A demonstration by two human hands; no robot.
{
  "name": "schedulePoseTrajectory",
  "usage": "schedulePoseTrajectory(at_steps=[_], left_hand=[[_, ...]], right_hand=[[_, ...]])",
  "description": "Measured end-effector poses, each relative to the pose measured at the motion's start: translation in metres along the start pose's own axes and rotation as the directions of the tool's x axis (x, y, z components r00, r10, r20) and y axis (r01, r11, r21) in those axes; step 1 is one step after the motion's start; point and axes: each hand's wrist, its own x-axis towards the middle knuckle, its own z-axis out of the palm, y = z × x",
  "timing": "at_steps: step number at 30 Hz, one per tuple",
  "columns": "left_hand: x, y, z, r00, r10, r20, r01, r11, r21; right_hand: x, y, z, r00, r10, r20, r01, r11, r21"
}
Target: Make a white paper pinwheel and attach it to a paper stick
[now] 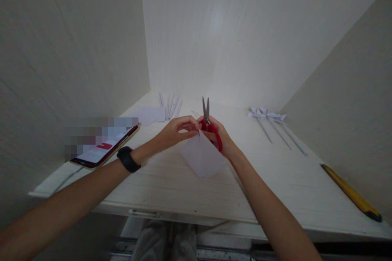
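A square sheet of white paper [203, 157] hangs by its top corner just above the tabletop, with a faint crease down its middle. My left hand [183, 127] pinches that corner between thumb and finger. In my right hand [225, 136] are red-handled scissors [217, 134], blades slightly apart and pointing up, away from the paper. The right fingertips also meet the paper's top corner, partly hidden behind the scissors and the sheet.
Loose paper sheets [150, 115] and several thin paper sticks [172, 108] lie at the back left. Paper pinwheels on sticks [267, 115] rest at the back right. A phone [107, 147] leans at left; a yellow cutter [350, 191] lies by the right wall. Walls enclose the white table [171, 189].
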Motion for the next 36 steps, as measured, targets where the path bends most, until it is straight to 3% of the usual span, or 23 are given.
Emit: schedulePoseTrajectory(at_steps=[19, 36], left_hand=[[0.0, -0.0022, -0.0013, 1.0, 0.006, -0.014, -0.006, 1.0, 0.008], [-0.0004, 0.001, -0.0006, 1.0, 0.021, -0.002, -0.021, 1.0, -0.004]], right_hand=[[0.0004, 0.0031, -0.0012, 1.0, 0.027, 0.012, -0.027, 0.998, 0.048], [-0.0017, 0.0009, -0.0014, 0.999, 0.033, 0.001, -0.032, 0.999, -0.008]])
